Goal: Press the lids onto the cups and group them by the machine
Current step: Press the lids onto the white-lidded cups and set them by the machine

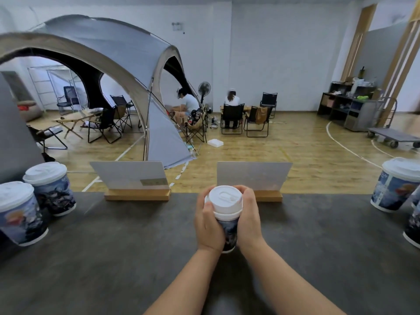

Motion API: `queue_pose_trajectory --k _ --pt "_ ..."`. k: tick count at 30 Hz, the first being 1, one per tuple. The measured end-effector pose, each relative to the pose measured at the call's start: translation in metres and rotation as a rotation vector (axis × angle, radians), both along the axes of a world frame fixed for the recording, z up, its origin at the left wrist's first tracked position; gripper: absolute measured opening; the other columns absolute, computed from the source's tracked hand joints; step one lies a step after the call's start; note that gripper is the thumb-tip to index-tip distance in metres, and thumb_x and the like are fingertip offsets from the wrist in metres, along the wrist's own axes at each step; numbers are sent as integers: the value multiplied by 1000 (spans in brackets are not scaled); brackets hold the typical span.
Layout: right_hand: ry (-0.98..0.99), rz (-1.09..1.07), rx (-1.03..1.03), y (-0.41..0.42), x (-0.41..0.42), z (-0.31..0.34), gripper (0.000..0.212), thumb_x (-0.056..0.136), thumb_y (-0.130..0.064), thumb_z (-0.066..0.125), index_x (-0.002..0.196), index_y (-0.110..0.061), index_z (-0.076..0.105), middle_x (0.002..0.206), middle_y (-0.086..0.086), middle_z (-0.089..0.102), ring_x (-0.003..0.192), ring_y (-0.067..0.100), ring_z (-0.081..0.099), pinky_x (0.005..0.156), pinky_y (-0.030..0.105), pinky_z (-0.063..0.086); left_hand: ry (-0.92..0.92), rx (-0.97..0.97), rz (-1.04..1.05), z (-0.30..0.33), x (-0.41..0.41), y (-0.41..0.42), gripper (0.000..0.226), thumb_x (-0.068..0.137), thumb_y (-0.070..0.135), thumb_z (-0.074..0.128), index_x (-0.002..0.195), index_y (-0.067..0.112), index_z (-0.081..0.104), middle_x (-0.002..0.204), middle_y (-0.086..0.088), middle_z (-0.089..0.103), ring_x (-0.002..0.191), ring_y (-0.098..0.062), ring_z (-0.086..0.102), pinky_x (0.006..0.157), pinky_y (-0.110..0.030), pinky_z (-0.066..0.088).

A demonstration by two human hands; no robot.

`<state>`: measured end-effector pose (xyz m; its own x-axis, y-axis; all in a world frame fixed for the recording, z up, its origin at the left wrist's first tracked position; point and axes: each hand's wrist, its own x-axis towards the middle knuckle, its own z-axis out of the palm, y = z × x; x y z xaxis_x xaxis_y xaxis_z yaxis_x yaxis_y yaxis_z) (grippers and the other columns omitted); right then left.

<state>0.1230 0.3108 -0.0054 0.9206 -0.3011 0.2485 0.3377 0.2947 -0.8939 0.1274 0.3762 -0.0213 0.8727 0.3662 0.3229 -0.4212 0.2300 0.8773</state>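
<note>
Left hand (208,226): fingers and thumb curled round the printed paper cup (228,233), thumb lying up against the lid's skirt. Right hand (248,220): wrapped round the opposite side of the same cup, fingertips reaching over the far rim. Cup: upright at the middle of the counter, base on the surface, between both palms. Lid (225,200): white plastic, domed, with a moulded sip tab, seated on the cup.

Counter (113,258): dark grey, matte, faintly mottled like stone or concrete.

Two lidded cups (51,189), same blue picture print, stand close together at the left edge; further cups (394,185) of the kind cluster at the right edge, partly cut off.

Two pale sign cards in wooden bases (137,194) stand along the counter's far edge, backs to the viewer.

Room beyond: wood-strip sports floor (295,155) with painted white lines, white walls, a large grey dome tent (109,53), black folding chairs, two seated persons, a standing fan, dark shelving and a flat trolley.
</note>
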Motion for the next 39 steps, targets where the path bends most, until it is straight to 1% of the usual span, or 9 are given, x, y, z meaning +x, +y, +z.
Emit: queue_pose_trajectory --k 6,12,16,19,23,28,31,34,39 --pt "-81 3 101 14 -8 -8 25 85 -33 43 97 -15 54 91 9 61 82 17 63 66 30 53 -22 -107 -45 3 -10 2 33 94 15 34 103 11 65 94 -3 72 89 -16 68 73 -32 55" --pt "-113 -21 102 13 -2 -6 27 83 -27 38 96 -8 52 86 9 60 73 11 63 58 23 52 -38 73 108 -6 -1 2 37 90 24 33 103 17 67 95 1 72 92 -16 68 73 -37 56" --pt "-94 -67 70 13 -2 -9 28 84 -27 37 97 -10 55 88 7 63 77 12 64 62 25 53 -33 175 108 -2 -8 7 42 88 35 29 105 22 66 95 8 71 91 -7 66 70 -27 54" --pt "-67 -92 -17 10 -7 -11 35 91 -33 38 104 -11 61 100 9 68 89 17 66 74 30 53 24 175 -9 1 -14 11 39 92 34 28 113 25 61 100 13 68 95 1 63 75 -17 50" --pt "-17 -111 -44 5 -21 -20 40 103 -36 37 126 -10 58 116 5 67 103 11 66 86 23 54 89 200 -104 -6 -21 18 26 104 37 27 121 32 47 116 6 60 108 -2 58 91 -21 47" --pt "52 -162 -67 28 -32 -28 28 106 -30 30 110 -19 55 107 -1 63 106 18 60 81 25 48 113 118 -126 -13 -39 37 27 108 29 25 115 35 50 120 5 61 114 -5 58 97 -26 48" --pt "38 -101 -75 65 -33 -16 30 105 -35 31 106 -24 59 110 3 65 106 15 62 83 26 48 65 64 -104 -10 -49 73 32 108 20 28 122 36 52 122 12 61 114 3 57 92 -15 48" --pt "-14 18 -141 113 -32 -9 29 103 -31 38 112 -24 65 115 1 67 106 8 63 83 24 49 -5 59 -20 -8 -58 125 34 105 16 41 132 33 51 124 22 61 120 2 55 99 -21 46" --pt "-43 256 -267 213 -37 -19 32 103 -37 35 123 -40 59 130 -6 58 118 2 55 100 35 48 -96 93 196 -9 -82 224 46 92 40 56 136 34 47 135 27 55 132 1 47 106 -17 39"
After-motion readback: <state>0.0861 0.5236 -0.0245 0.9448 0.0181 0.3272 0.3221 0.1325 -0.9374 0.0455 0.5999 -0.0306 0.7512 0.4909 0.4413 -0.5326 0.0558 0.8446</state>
